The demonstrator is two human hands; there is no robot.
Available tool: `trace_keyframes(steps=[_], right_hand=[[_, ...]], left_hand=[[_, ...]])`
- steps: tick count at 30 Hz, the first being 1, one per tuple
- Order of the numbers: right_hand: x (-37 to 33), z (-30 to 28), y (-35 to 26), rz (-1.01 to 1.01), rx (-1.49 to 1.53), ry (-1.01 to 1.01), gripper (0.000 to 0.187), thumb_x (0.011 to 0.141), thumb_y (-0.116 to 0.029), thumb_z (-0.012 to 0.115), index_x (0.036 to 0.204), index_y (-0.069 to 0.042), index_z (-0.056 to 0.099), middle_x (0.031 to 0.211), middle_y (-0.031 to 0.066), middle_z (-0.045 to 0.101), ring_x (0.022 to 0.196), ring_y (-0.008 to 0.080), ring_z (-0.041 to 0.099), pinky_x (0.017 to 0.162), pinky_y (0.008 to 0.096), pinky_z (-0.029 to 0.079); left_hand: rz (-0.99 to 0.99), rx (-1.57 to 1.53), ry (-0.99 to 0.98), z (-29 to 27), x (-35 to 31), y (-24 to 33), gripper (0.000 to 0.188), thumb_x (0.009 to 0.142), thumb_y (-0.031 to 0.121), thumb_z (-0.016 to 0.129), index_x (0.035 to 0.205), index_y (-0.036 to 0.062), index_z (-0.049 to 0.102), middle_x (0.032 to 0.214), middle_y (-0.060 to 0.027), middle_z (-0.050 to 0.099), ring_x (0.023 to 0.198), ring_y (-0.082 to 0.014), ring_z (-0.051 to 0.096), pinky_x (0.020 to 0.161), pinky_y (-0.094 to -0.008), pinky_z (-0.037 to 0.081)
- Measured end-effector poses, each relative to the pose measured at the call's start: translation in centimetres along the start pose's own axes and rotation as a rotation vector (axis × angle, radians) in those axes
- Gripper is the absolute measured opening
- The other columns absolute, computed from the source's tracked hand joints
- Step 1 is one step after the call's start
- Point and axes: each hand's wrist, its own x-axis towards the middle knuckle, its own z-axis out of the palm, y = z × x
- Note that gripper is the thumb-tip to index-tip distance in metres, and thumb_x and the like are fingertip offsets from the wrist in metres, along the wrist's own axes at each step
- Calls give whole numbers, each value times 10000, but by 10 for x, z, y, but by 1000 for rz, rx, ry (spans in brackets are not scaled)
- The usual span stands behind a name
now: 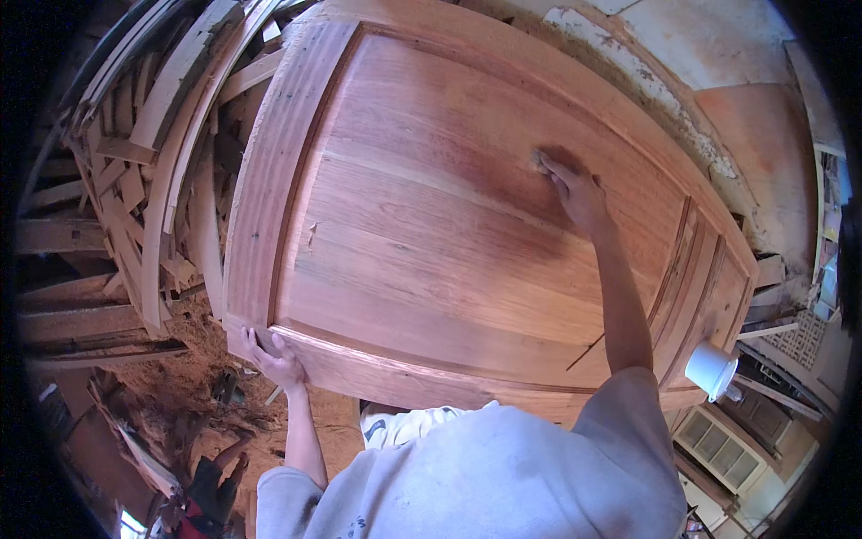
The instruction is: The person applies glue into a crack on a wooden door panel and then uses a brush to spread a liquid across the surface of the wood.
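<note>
A large reddish-brown wooden panel door point(431, 242), with a raised frame round its panels, lies flat in front of me. My right hand point(579, 193) reaches over the main panel, its fingers closed on a small pale wad point(540, 160) pressed to the wood. What the wad is made of cannot be made out. Darker wood surrounds that hand, part of it perhaps shadow. At the near left corner, my left hand point(278, 361) rests on the door's frame with thumb and fingers apart, holding nothing. A white tub point(710, 370) stands on the near right end of the door.
Stacked wooden offcuts and boards point(153, 180) crowd the left side. Sawdust point(314, 440) covers the floor by the near left corner. Beyond the far edge runs a rough, pale wall base point(646, 99). A pale window-like frame point(723, 449) lies at the lower right.
</note>
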Motion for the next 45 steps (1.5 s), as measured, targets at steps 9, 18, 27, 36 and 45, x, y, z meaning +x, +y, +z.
trace_keyframes(steps=[9, 18, 27, 36, 45], right_hand=[[65, 9, -47, 176, -265, -39, 373, 1014, -247, 501, 1363, -367, 554, 1350, 181, 530, 1173, 403, 572, 1023, 567, 404], [121, 60, -68, 42, 196, 3, 341, 1024, -226, 513, 1359, -231, 576, 1285, 168, 598, 1165, 370, 574, 1044, 435, 435], [41, -9, 28, 197, 64, 194, 347, 1017, -227, 509, 1357, -214, 577, 1302, 129, 628, 1232, 342, 564, 1026, 391, 453], [8, -31, 39, 275, -280, 89, 352, 1022, -255, 497, 1366, -267, 571, 1281, 103, 641, 1226, 367, 552, 1007, 522, 410], [87, -26, -26, 138, -282, 68, 332, 1010, -241, 507, 1325, -292, 597, 1190, 126, 656, 1095, 370, 616, 978, 589, 404]], left_hand=[[-22, 2, 8, 1, -4, 16, 547, 961, 308, 579, 1347, -60, 455, 1445, -228, 446, 1330, -402, 431, 1109, -477, 350], [-22, 26, 10, 6, -14, 3, 551, 966, 307, 576, 1353, -64, 449, 1439, -237, 445, 1329, -407, 431, 1107, -477, 353], [26, 45, 27, 24, 17, 4, 538, 969, 292, 574, 1346, -73, 452, 1426, -245, 456, 1325, -407, 436, 1104, -476, 359], [74, 22, 35, 14, 39, 11, 544, 971, 289, 566, 1352, -80, 444, 1446, -241, 435, 1324, -404, 435, 1114, -469, 353], [47, -23, 4, 17, 39, 14, 529, 966, 296, 573, 1353, -46, 456, 1464, -222, 422, 1349, -391, 409, 1128, -481, 331]])
